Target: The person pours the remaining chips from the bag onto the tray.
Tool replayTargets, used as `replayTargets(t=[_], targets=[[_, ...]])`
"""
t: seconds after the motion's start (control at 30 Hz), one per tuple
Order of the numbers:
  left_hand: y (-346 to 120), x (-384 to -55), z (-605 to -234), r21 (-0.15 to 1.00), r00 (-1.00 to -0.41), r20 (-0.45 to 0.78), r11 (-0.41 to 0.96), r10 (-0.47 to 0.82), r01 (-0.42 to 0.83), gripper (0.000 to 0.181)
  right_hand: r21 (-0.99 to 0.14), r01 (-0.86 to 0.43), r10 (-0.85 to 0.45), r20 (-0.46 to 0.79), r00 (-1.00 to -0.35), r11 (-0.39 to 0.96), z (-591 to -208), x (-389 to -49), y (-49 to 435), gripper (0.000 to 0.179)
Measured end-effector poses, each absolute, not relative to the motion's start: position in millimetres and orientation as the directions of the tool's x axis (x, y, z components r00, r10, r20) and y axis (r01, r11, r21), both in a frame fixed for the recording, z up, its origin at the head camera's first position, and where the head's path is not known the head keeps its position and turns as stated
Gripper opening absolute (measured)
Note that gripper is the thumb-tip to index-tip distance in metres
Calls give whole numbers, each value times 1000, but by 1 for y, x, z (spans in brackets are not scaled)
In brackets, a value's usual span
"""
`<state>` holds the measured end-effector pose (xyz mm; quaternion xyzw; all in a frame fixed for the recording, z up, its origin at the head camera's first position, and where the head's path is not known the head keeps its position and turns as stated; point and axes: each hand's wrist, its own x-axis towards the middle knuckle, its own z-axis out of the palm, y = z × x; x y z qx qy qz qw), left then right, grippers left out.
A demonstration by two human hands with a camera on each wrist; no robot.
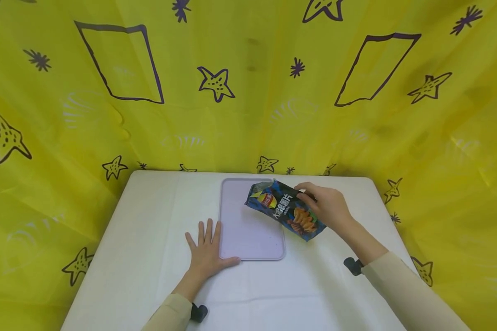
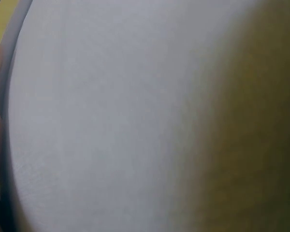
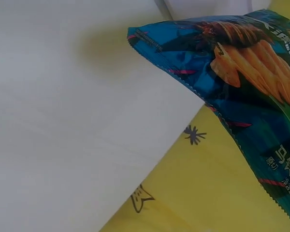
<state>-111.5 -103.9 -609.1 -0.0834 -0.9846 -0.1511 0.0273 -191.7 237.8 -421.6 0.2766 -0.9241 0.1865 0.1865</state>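
Dark blue, rectangular foil snack bag (image 1: 278,207) tilted over the right side of a pale lilac, rectangular, plastic-looking tray (image 1: 246,236); your right hand (image 1: 328,204) pinches the bag's upper edge; your left hand (image 1: 205,253) lies spread wide at the tray's near-left corner; white tabletop (image 1: 157,225) beneath; yellow, star-printed curtain (image 1: 248,119) behind.

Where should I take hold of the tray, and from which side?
Probably the middle of its near rim, coming from the near side: the tray lies flat and its raised edge is uncovered there, whereas the bag hides part of its right side in the head view.
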Motion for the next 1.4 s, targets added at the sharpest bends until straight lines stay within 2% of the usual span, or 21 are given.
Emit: replayTargets(t=[0.67, 1.03, 1.4], targets=[[-102, -111, -603, 287, -989, 21, 946, 148, 148, 130, -166, -701, -592, 422, -687, 694, -404, -209, 214, 20], [-104, -111, -605, 289, -988, 39, 944, 151, 156, 129, -105, -721, -636, 396, -662, 685, -394, -219, 203, 17], [-102, -111, -607, 283, -986, 59, 945, 153, 164, 129, -87, -716, -649, 356, -672, 693, -389, -223, 196, 15]])
